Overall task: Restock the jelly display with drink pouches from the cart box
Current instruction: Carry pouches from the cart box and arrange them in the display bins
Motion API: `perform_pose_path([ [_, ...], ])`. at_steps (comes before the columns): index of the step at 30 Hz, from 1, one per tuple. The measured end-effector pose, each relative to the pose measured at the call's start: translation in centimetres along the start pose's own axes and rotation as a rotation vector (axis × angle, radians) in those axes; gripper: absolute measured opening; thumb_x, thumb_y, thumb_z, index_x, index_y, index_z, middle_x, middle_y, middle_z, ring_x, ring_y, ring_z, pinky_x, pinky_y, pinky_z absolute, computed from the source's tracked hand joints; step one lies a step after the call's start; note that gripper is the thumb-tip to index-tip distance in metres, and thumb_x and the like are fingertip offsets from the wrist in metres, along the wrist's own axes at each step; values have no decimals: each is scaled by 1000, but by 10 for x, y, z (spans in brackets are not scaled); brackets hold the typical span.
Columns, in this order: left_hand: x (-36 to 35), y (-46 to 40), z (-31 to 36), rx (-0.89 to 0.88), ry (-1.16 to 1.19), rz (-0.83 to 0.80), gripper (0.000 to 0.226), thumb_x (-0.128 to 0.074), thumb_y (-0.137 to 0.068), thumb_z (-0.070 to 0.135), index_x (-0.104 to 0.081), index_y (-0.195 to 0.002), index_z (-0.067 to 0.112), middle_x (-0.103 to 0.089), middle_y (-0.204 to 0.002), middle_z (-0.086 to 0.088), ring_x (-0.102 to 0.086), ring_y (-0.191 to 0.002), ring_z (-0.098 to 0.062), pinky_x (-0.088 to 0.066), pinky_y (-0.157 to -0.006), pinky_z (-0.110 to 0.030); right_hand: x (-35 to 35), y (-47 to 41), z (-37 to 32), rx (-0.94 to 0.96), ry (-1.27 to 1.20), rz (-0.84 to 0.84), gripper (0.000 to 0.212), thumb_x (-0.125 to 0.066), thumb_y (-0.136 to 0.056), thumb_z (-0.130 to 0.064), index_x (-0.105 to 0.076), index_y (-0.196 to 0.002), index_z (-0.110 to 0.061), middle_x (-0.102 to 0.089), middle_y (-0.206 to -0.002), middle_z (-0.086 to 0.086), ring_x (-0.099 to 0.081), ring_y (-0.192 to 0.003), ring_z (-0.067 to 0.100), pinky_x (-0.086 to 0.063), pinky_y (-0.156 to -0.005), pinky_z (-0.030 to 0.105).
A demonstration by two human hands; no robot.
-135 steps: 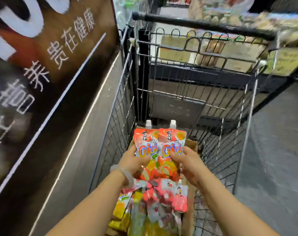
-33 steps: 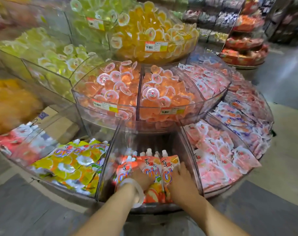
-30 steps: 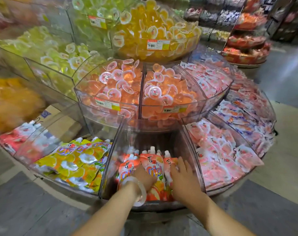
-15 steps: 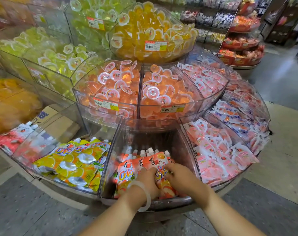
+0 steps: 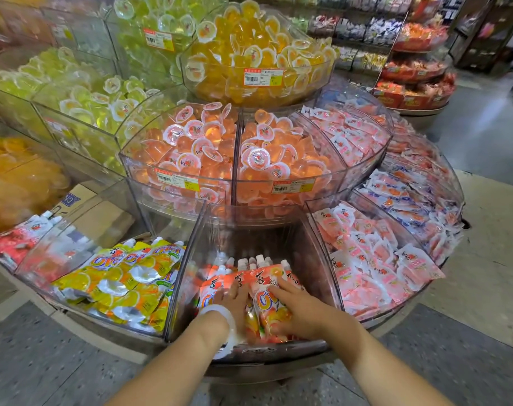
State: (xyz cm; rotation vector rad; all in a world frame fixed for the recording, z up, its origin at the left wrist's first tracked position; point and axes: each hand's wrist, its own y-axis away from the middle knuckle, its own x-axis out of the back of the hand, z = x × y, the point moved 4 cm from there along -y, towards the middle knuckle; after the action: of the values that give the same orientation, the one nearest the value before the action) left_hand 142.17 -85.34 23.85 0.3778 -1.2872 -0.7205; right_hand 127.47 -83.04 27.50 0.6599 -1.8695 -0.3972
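Orange drink pouches (image 5: 267, 297) with white caps lie in the clear front bin (image 5: 281, 345) of the round jelly display. Both my hands are inside this bin, on top of the pouches. My left hand (image 5: 234, 300), with a white bracelet at the wrist, lies blurred against the left pouches with its fingers pointing up the bin. My right hand (image 5: 297, 310) rests flat on the right pouches with its fingers spread. The back half of the bin is bare. The cart and its box are out of view.
Yellow drink pouches (image 5: 126, 285) fill the bin to the left and pink jelly packs (image 5: 375, 259) the bin to the right. Tiers of jelly cups (image 5: 228, 153) rise behind. A cardboard box (image 5: 94, 218) sits at the back left. Grey floor lies in front.
I have turned from the cart to the display with the pouches and laid them in the front bin. In the last half second both hands went from gripping the pouches to lying flat on them.
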Motion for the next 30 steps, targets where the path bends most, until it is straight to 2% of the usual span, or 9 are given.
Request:
perform_pose_path([
  [5,4,-1,-19,12,-31,23,105,-71,-77,45,-1,-152,27,5,-160,1,-3,-147,-32,-18,-119,-46,-5,-3,2,-51,27,-5,85,-58,-87,-48,-6,-151,-31,9,-160,-9,-1,-147,28,-14,-119,47],
  [11,14,5,-15,70,14,-6,106,-68,-72,59,-10,-151,18,-13,-158,-5,-20,-144,-33,-25,-116,-43,7,-6,0,-46,11,109,94,-70,-76,-50,-15,-149,-31,-10,-157,-2,-11,-143,30,-21,-116,50],
  [14,13,12,-3,82,10,31,120,-65,-67,70,8,-151,24,4,-160,-9,-4,-146,-37,-19,-118,-47,6,-13,6,-26,19,64,105,-71,-74,-52,-3,-151,-31,7,-159,-3,5,-146,28,-11,-119,53],
  [16,8,11,-3,74,25,20,122,-66,-67,69,15,-149,30,15,-159,-9,5,-146,-37,-16,-118,-49,4,-17,9,-29,-27,-6,110,-71,-75,-51,5,-151,-29,16,-159,-5,11,-146,26,-8,-120,49],
  [22,15,12,-11,70,-41,8,114,-68,-70,62,5,-151,30,7,-160,-6,-1,-147,-34,-16,-119,-45,3,-22,8,-65,-48,-1,114,-73,-69,-57,2,-151,-30,7,-159,-5,3,-146,27,-15,-119,50],
  [25,25,15,-4,42,-119,40,103,-68,-79,48,1,-152,24,-2,-159,-11,-11,-146,-32,-20,-118,-40,1,-16,5,-88,-82,29,109,-70,-73,-57,3,-151,-30,10,-159,-5,4,-147,28,-14,-119,49],
  [27,37,25,6,12,-193,56,90,-60,-89,37,2,-152,19,-2,-159,-12,-13,-146,-30,-21,-116,-36,6,-7,2,-112,-76,54,98,-64,-80,-53,-1,-151,-26,10,-160,0,0,-147,29,-15,-119,46],
  [29,49,34,11,32,-262,31,93,-61,-88,41,3,-151,17,2,-159,-14,-11,-146,-30,-20,-116,-37,19,3,-4,-99,-39,100,86,-61,-85,-47,-13,-151,-20,5,-160,5,-7,-146,30,-19,-118,44],
  [30,57,36,11,53,-262,36,97,-66,-83,43,-3,-151,17,-1,-158,-15,-16,-145,-31,-24,-114,-39,29,9,-8,-76,-17,123,79,-60,-87,-45,-19,-150,-19,1,-160,7,-10,-146,30,-20,-118,43],
])
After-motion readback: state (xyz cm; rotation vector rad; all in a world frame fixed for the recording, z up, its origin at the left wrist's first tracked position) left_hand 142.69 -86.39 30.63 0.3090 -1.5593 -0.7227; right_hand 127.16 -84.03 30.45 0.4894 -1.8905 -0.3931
